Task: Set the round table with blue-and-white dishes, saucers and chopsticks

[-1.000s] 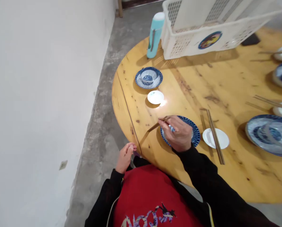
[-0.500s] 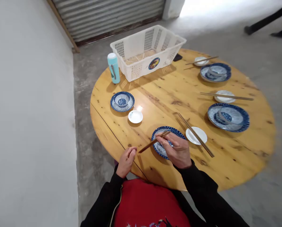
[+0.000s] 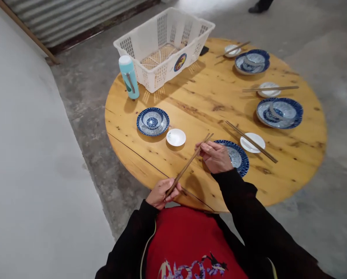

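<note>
A pair of brown chopsticks point(image 3: 187, 166) slants between my two hands above the table's near edge. My left hand point(image 3: 164, 192) is closed on their lower end. Near the upper end, the fingers of my right hand point(image 3: 215, 155) pinch them, tips poking out beyond. Partly hidden under my right hand lies a blue-and-white plate point(image 3: 242, 159). Just beyond the chopsticks sits a small white dish point(image 3: 176, 137). To its left, a blue-rimmed plate point(image 3: 139, 124) carries a small patterned bowl point(image 3: 152, 118). Right of my right hand, another pair of chopsticks point(image 3: 257, 146) rests across a white saucer point(image 3: 250, 139).
On the round wooden table point(image 3: 202, 97) stand a white plastic basket point(image 3: 162, 75) and a light-blue bottle point(image 3: 129, 79) at the far left. Further place settings with blue plates point(image 3: 297, 116) line the right side. A person's shoe point(image 3: 256, 8) shows on the floor beyond.
My left hand has closed on the chopsticks' lower end, which was free before. My right hand now holds them nearer the top. The view has shifted and tilted.
</note>
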Tool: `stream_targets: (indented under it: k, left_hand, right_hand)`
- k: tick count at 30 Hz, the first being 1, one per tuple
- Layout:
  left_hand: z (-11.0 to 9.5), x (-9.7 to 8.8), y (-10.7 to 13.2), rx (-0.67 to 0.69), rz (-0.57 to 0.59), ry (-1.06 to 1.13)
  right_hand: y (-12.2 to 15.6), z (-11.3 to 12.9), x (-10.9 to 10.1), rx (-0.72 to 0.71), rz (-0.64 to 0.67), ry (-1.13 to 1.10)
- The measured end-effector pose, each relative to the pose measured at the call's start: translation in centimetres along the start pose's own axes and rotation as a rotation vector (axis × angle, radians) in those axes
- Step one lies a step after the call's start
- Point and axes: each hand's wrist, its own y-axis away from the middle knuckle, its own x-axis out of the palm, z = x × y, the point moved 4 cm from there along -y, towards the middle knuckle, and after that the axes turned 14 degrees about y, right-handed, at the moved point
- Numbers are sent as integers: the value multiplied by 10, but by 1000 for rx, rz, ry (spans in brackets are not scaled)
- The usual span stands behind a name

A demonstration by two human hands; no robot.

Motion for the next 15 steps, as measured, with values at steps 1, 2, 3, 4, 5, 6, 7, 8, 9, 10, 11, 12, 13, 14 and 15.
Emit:
stream_targets:
  k: [1, 2, 3, 4, 5, 6, 7, 8, 9, 10, 11, 12, 13, 14, 15]
  left_hand:
    - [-4, -2, 1, 20, -14, 1]
    - [-8, -4, 1, 36, -29, 0]
    - [-11, -5, 1, 44, -41, -2]
    - [-13, -4, 0, 42, -45, -2]
    - [-15, -3, -2, 32, -41, 3]
    - [-15, -2, -3, 18, -31, 16]
    - [-15, 1, -5, 5, -20, 33]
    - [-15, 3, -8, -5, -12, 52]
    - [-15, 5, -10, -10, -10, 68]
    - [-14, 7, -12, -7, -20, 77]
    - [-14, 8, -15, 5, -40, 73]
    - [-15, 8, -17, 23, -71, 50]
    - [-16, 8, -20, 42, -105, 8]
    - [-17, 7, -22, 63, -143, -51]
    - [-19, 6, -24, 86, -180, -124]
  right_hand:
    - [-4, -4, 4, 19, 1, -4]
    - [-8, -7, 8, 33, 3, -7]
    - [-13, -10, 12, 42, 5, -7]
    - [-17, -11, 14, 46, 10, -4]
    - [-22, -13, 16, 48, 19, 1]
    - [-27, -14, 17, 48, 31, 5]
    - [-31, -14, 18, 48, 43, 5]
    - [-36, -15, 18, 50, 55, -2]
    - [-41, -15, 18, 54, 66, -15]
    - [-45, -16, 18, 60, 77, -33]
    - [-49, -17, 18, 69, 88, -51]
    - [-53, -18, 18, 81, 100, -67]
    - [-56, -20, 18, 96, 111, -79]
    - [-59, -21, 19, 115, 119, -83]
    - [-61, -23, 19, 135, 124, -79]
